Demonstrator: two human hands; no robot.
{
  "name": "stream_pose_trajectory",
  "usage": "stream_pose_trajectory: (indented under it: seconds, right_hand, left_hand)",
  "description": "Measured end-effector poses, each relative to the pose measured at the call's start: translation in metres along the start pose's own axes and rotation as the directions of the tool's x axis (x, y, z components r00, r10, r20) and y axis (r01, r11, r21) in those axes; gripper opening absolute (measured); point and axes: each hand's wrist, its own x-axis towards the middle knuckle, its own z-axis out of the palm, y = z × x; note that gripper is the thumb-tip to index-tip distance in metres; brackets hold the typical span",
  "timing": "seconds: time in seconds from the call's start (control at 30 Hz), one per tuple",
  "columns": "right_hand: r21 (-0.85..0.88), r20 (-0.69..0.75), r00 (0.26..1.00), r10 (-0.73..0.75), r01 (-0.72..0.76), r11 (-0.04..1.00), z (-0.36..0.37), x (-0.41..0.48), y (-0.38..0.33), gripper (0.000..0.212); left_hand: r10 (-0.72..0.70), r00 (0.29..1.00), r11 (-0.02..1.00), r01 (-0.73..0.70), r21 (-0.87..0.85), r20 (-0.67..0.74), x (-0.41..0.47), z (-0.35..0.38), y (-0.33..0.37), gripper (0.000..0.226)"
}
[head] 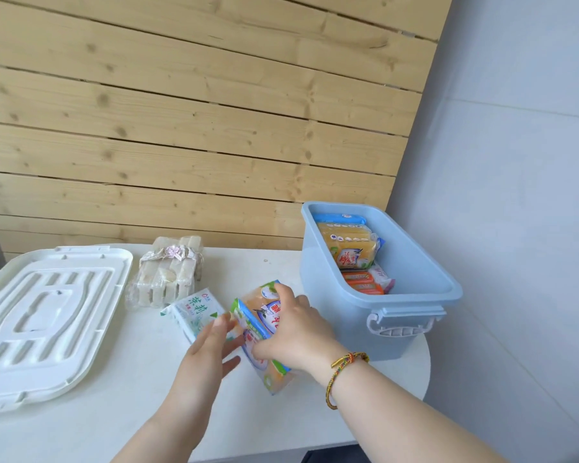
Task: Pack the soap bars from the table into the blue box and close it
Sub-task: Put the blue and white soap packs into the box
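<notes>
The right hand (295,332) (braided bracelet at the wrist) is closing its grip on an orange soap pack (264,332) at lower centre. The left hand (208,345) is lying open beside a green soap bar (194,310). The blue box (375,279) is standing lidless at right on the surface (114,412).
</notes>
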Motion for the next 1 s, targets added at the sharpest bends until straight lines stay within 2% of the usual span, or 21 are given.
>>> stream_pose_trajectory:
  seconds: [0.13,0.27,0.33,0.43,0.57,0.7,0.83,1.0]
  right_hand:
    - [0.236,-0.074,0.991,-0.112,0.127,0.963,-0.049,-0.016,-0.013,0.092]
    - [0.437,-0.217,0.964,-0.154,0.237,0.868,-0.103,-0.027,-0.007,0.089]
    - [0.433,-0.308,0.937,-0.163,0.291,0.853,-0.13,-0.025,0.006,0.088]
    - [0.261,-0.351,0.917,-0.188,0.289,0.921,-0.164,-0.021,0.032,0.093]
    - [-0.07,-0.226,0.948,-0.225,0.215,0.974,-0.177,-0.001,0.066,0.1]
    - [-0.34,-0.037,0.975,-0.217,0.192,0.921,-0.162,0.024,0.09,0.102]
    - [-0.367,0.168,0.97,-0.175,0.226,0.902,-0.145,0.05,0.103,0.101]
    - [-0.31,0.267,0.934,-0.237,0.317,0.896,-0.129,0.072,0.109,0.102]
  left_hand:
    - [0.252,0.964,0.966,-0.256,-0.044,-0.089,-0.004,0.003,0.032,0.031]
    - [0.336,0.936,0.937,-0.343,-0.061,-0.102,-0.001,0.018,0.055,0.029]
    - [0.325,0.945,0.946,-0.325,0.0,-0.048,0.006,0.033,0.057,0.026]
    - [0.233,0.97,0.962,-0.241,0.127,0.072,0.023,0.061,0.052,0.026]
    - [0.073,0.98,0.952,-0.124,0.282,0.186,0.045,0.099,0.05,0.049]
    - [0.005,0.973,0.944,-0.081,0.32,0.232,0.056,0.129,0.052,0.06]
    - [0.053,0.97,0.917,-0.142,0.373,0.239,0.069,0.14,0.037,0.055]
    - [0.032,0.966,0.949,-0.11,0.296,0.257,0.083,0.139,0.019,0.064]
